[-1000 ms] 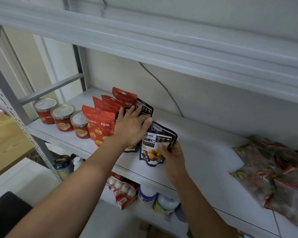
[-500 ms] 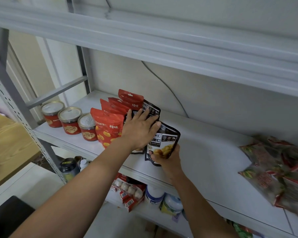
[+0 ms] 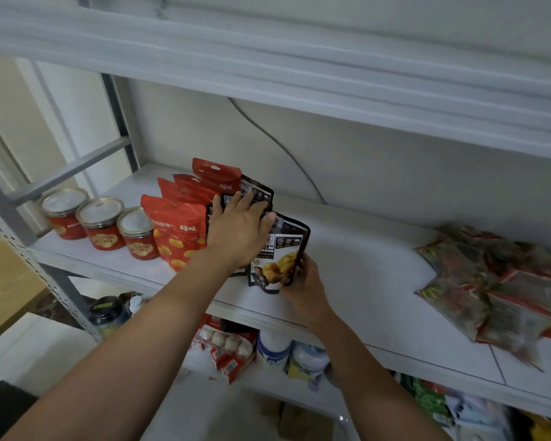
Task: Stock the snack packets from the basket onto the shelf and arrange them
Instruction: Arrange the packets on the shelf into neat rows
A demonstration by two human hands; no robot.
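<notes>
Stocking looks well along: red packets [image 3: 178, 230] stand in a row on the shelf [image 3: 357, 265], and at their 3 o'clock the left hand [image 3: 239, 232], fingers straight, steadies the black packets [image 3: 260, 192] while the right hand [image 3: 304, 281], fingers curled, grips the front packet [image 3: 279, 262]; the basket is out of view, so the remainder cannot be told.

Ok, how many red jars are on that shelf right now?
3, in a row at the left end of the shelf: leftmost jar, middle jar, right jar beside the red pouches. Others may hide behind them.

Head camera looks down (close) onto the shelf [image 3: 347, 259].
</notes>
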